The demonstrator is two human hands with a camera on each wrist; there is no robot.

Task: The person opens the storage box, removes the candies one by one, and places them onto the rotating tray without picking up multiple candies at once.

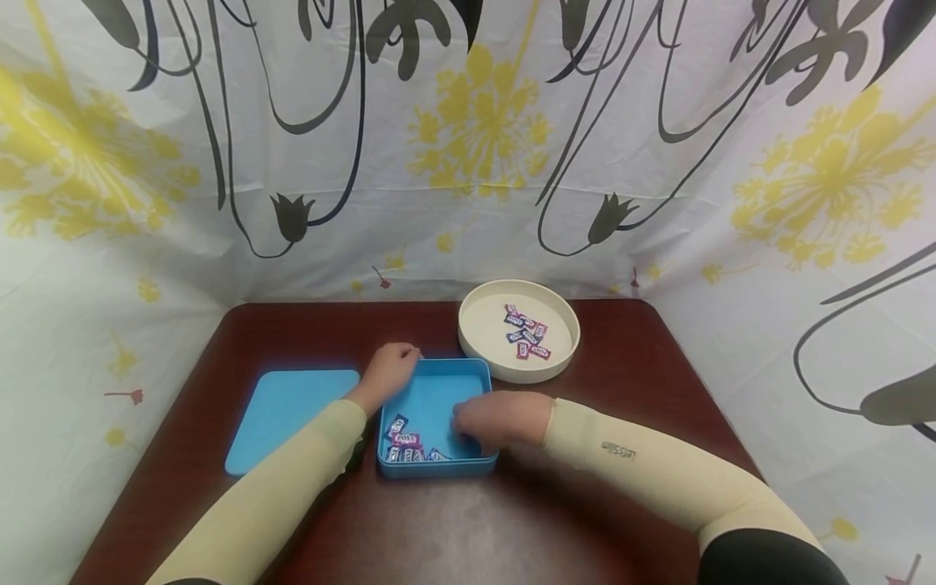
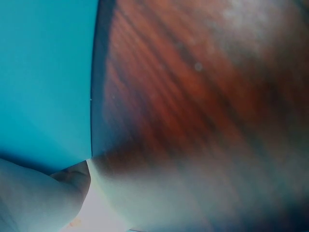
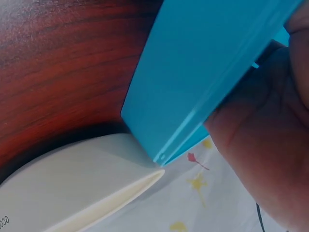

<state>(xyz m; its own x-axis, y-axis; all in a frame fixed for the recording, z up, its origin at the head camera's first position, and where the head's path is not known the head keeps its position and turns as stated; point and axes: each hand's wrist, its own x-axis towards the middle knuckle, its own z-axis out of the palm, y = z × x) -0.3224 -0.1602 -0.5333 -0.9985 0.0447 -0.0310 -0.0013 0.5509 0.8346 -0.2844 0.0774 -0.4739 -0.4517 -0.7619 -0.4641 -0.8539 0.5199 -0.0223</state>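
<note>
A blue rectangular box (image 1: pixel 453 390) sits on the table, with several small wrapped candies (image 1: pixel 405 439) gathered at its near left inside. My left hand (image 1: pixel 387 374) grips the far left corner of the box; in the left wrist view, part of the hand (image 2: pixel 75 181) lies against the box's outer wall (image 2: pixel 46 82). Over the right wall reaches my right hand (image 1: pixel 504 418), fingers bent down into the box. In the right wrist view, the box wall (image 3: pixel 193 63) hides the fingertips of that hand (image 3: pixel 260 140), so whether they hold a candy is not visible.
A round cream tray (image 1: pixel 519 377) with several pink and blue wrapped candies (image 1: pixel 526 331) stands behind the box, close to its far right corner. Left of the box, a flat blue lid (image 1: pixel 292 410) lies on the dark wooden table (image 1: pixel 439 528). Patterned cloth (image 1: pixel 439 244) hangs around.
</note>
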